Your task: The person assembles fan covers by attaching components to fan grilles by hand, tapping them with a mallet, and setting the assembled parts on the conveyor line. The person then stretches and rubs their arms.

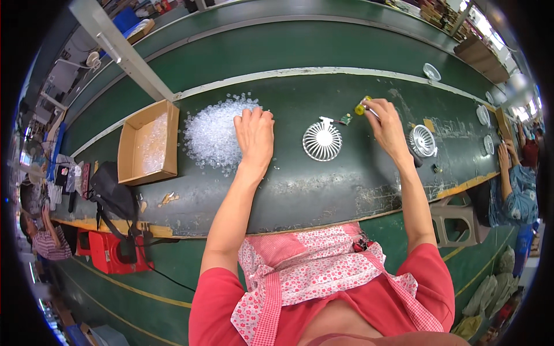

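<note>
My left hand (254,134) is at the right edge of a heap of small clear plastic pieces (212,135), its fingers bent down and drawn together. Whatever is between its fingertips is hidden. My right hand (388,128) is closed around a screwdriver with a yellow handle (362,106), raised over the dark green bench. Between the hands lies a white round slatted part (322,142), like a fan grille. A small green circuit board (345,119) sits beside its upper tab. Right of my right hand is another pale slatted round part (423,141).
A cardboard box (128,151) with more clear pieces stands left of the heap. Clear round covers (431,72) lie toward the right. A metal post (124,49) rises at the far left. A black bag (112,187) hangs at the bench edge. Another person (511,190) sits at right.
</note>
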Demonstrator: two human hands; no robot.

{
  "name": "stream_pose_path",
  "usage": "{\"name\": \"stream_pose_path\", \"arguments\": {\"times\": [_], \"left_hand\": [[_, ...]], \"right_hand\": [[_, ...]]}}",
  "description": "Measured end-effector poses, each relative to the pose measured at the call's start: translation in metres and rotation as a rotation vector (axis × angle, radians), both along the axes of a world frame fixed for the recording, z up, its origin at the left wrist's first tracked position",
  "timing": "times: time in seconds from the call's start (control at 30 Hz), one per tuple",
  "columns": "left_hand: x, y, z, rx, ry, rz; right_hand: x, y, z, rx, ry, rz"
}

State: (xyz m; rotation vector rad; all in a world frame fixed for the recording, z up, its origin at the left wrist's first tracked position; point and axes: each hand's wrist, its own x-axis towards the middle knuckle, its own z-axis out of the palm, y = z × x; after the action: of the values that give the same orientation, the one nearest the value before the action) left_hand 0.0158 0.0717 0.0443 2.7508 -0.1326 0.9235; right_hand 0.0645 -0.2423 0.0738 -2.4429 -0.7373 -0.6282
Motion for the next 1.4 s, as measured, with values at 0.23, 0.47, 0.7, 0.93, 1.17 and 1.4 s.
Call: {"name": "stream_pose_path", "arguments": {"times": [0.23, 0.47, 0.7, 0.93, 1.17, 1.4], "left_hand": [[0.003, 0.005, -0.010, 0.071, 0.010, 0.072], [0.003, -0.010, -0.001, -0.113, -0.089, -0.057], [-0.006, -0.033, 0.014, -1.440, 0.456, -0.398], [-0.006, -0.040, 0.003, -1.679, 0.586, -0.495], [-0.012, -0.046, 0.008, -1.647, 0.557, -0.468], [-0.018, -0.058, 0.015, -1.478, 0.509, -0.459]], "right_hand": [[0.006, 0.039, -0.010, -0.118, 0.280, 0.213], [0.001, 0.050, -0.024, 0.112, 0.326, 0.203], [-0.022, 0.067, -0.016, 0.621, 0.490, 0.225], [-0.037, 0.075, -0.017, 0.620, 0.403, 0.285], [-0.040, 0.080, -0.015, 0.629, 0.371, 0.276], [-0.039, 0.077, -0.021, 0.609, 0.291, 0.224]]}}
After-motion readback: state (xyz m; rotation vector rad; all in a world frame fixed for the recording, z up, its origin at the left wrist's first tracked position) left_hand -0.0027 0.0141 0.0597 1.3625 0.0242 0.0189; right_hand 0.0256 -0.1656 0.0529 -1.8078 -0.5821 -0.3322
